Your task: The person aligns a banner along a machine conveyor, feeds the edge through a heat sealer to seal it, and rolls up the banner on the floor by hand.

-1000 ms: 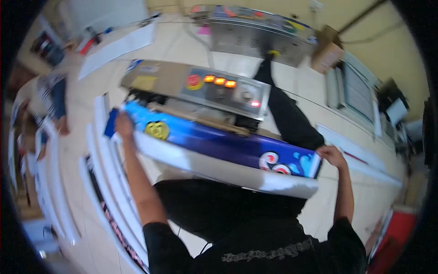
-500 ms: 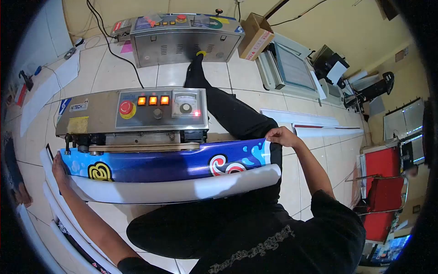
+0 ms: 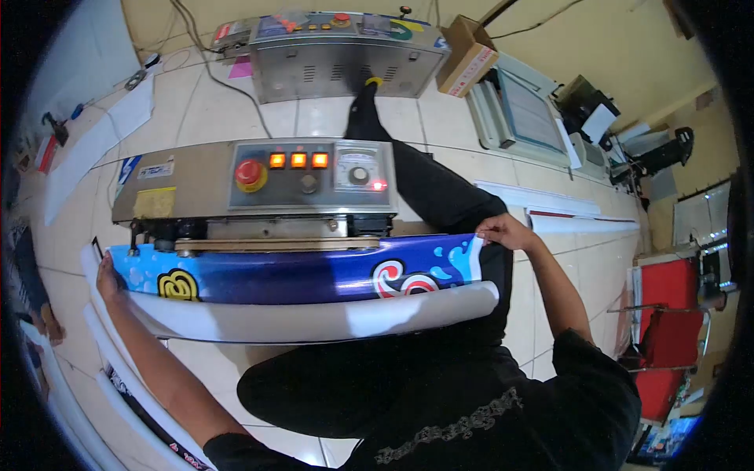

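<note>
A glossy blue printed banner (image 3: 259, 276) with a yellow swirl and red-and-white lettering lies along the front of a metal band sealer (image 3: 188, 179). Its upper edge runs at the sealer's brown belt (image 3: 275, 245), where part of it is hidden. The near side is rolled into a white tube (image 3: 314, 318). My left hand (image 3: 110, 279) is closed on the banner's left end, beyond the belt. At the upper right corner, my right hand (image 3: 506, 232) pinches the banner's white edge between thumb and fingers. Three orange switches (image 3: 298, 160) and a red light glow on the sealer's panel.
A second metal machine (image 3: 345, 67) stands by the wall, with my outstretched foot against it. Beside it are a cardboard box (image 3: 467, 59) and a flat grey device (image 3: 530, 110). Long white rolls (image 3: 133, 392) lie at left. Another person's hand (image 3: 51, 323) shows at far left.
The view has shifted, so most things appear farther right. Relative to the sealer, the banner has slid slightly left, with both hands still holding it.
</note>
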Motion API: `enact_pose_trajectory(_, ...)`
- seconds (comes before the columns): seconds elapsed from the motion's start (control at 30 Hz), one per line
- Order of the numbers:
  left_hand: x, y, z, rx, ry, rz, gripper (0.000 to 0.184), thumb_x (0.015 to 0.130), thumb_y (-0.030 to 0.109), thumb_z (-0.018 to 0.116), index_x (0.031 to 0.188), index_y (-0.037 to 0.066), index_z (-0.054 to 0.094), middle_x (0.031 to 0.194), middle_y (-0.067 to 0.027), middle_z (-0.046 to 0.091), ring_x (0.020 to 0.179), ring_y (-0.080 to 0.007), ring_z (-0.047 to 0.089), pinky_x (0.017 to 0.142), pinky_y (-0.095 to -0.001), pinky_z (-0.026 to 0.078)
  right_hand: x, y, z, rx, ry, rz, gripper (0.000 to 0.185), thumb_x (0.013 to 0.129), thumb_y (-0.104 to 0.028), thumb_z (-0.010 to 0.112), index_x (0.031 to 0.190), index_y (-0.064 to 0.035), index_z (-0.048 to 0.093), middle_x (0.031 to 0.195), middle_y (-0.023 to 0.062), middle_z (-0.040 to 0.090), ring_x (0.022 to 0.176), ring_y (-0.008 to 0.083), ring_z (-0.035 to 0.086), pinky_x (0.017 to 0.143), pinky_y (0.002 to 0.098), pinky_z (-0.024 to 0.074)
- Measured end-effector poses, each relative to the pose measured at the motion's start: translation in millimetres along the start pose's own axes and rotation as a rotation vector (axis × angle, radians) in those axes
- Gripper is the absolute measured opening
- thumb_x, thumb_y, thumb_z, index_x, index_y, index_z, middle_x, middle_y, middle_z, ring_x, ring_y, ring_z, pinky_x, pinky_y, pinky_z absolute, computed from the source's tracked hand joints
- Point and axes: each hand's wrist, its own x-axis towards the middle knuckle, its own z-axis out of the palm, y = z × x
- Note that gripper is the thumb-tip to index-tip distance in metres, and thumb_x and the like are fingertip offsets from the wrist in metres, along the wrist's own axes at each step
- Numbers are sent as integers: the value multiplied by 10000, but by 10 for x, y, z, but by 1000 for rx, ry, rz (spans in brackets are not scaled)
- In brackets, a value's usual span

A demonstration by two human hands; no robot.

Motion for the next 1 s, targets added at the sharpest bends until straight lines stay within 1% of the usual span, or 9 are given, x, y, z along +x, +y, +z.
enact_pose_trajectory(0.1, 13, 24, 75, 34, 47, 5, 337, 891, 124, 643, 1178, -52, 617, 1126, -123, 662, 1015, -219, 627, 945, -344, 483, 33, -59, 4, -114, -26, -44, 128, 939, -104, 624, 940, 17, 667, 779, 23, 632, 718, 105, 565, 678, 283, 483)
enact_pose_trajectory(0.2, -239, 213, 327, 258, 125, 94, 259, 870, 99, 649, 1088, -35, 685, 1067, -121, 692, 964, -195, 644, 886, -298, 498, 68, -123, 40, -106, -37, -32, 119, 927, -101, 639, 904, 12, 673, 745, 16, 620, 698, 101, 544, 642, 281, 462)
enact_pose_trajectory(0.27, -390, 391, 539, 411, 214, 119, 185, 869, 127, 688, 988, -10, 724, 910, -72, 704, 810, -146, 639, 762, -262, 509, 100, -83, 56, -112, -43, -44, 115, 925, -98, 640, 896, 9, 672, 742, 13, 621, 685, 97, 547, 633, 274, 466)
enact_pose_trajectory(0.33, -553, 567, 725, 470, 267, 93, 157, 864, 162, 727, 896, 9, 737, 763, -2, 660, 652, -86, 562, 616, -226, 462, 119, -157, 115, -119, -30, -9, 107, 924, -89, 636, 895, 9, 669, 741, 15, 624, 675, 94, 556, 626, 268, 473)
enact_pose_trajectory(0.4, -326, 457, 563, 377, 266, 161, 189, 848, 203, 760, 864, 16, 733, 698, 38, 602, 590, -51, 482, 543, -212, 396, 166, -135, 153, -74, -36, -8, 107, 919, -88, 639, 915, 11, 679, 743, 36, 642, 681, 105, 583, 645, 267, 491)
enact_pose_trajectory(0.6, -132, 584, 387, 367, 234, 128, 148, 858, 144, 738, 829, 3, 702, 671, 35, 576, 587, -67, 476, 537, -243, 397, 239, -171, 257, -34, -59, -6, 114, 935, -86, 611, 891, 7, 659, 746, 26, 624, 693, 105, 574, 662, 267, 486)
enact_pose_trajectory(0.7, -151, 552, 336, 248, 266, 107, 127, 856, 120, 728, 836, 2, 686, 641, 13, 560, 523, -78, 461, 447, -246, 354, 263, -205, 312, -3, -74, -23, 111, 936, -90, 612, 909, 9, 654, 757, 23, 624, 711, 108, 578, 681, 271, 488)
enact_pose_trajectory(0.97, -42, 740, 216, 399, 356, 254, 153, 862, 126, 722, 772, 40, 632, 667, 4, 570, 568, -99, 492, 511, -244, 407, 342, -329, 423, 1, -89, -26, 109, 934, -102, 621, 935, 2, 653, 769, 28, 635, 711, 115, 586, 693, 276, 492)
enact_pose_trajectory(1.0, -60, 793, 201, 419, 347, 246, 129, 864, 130, 713, 797, 43, 646, 701, -19, 608, 605, -132, 542, 541, -267, 432, 351, -344, 442, 4, -89, -46, 113, 932, -107, 625, 926, 2, 652, 760, 25, 632, 704, 115, 584, 687, 275, 490)
